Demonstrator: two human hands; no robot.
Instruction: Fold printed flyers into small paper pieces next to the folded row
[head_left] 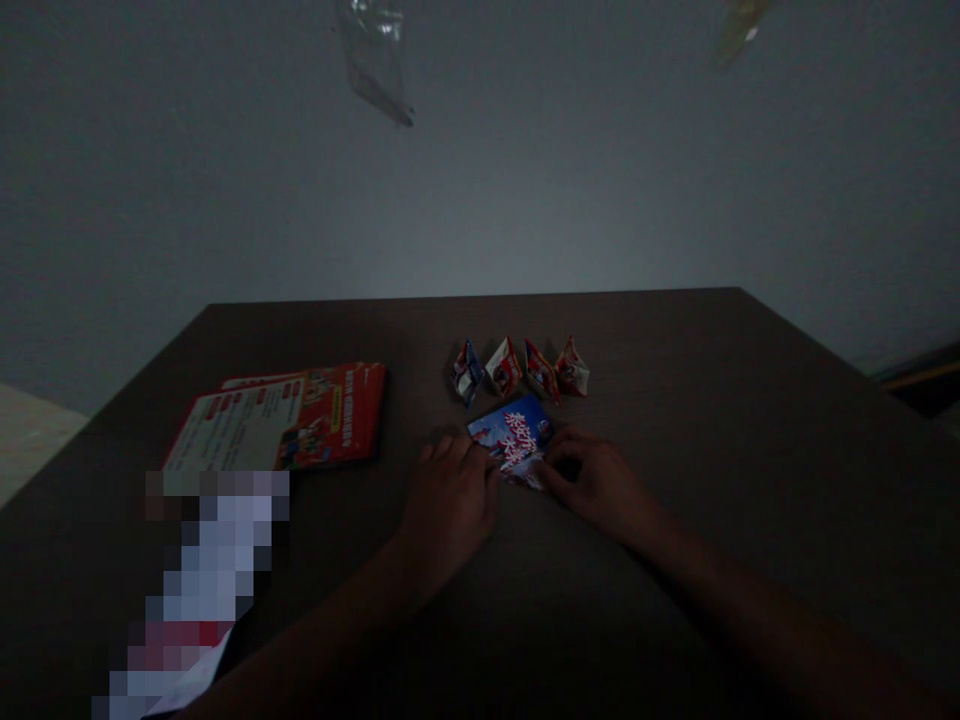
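A blue printed paper sheet with white and red characters lies on the table, its near edge turned up in a pale, creased flap. My left hand rests at its lower left corner, fingers bent and thumb and forefinger closed on the edge. At the lower right, my right hand pinches the sheet between thumb and forefinger. Just beyond the sheet, several small folded paper pieces stand in a row, among them a blue one at the left and a red and white one at the right.
On the left of the brown table lies a stack of red and white printed booklets or sheets. Nearer me is a pale, pixel-blurred item. A clear plastic bag hangs on the grey wall behind.
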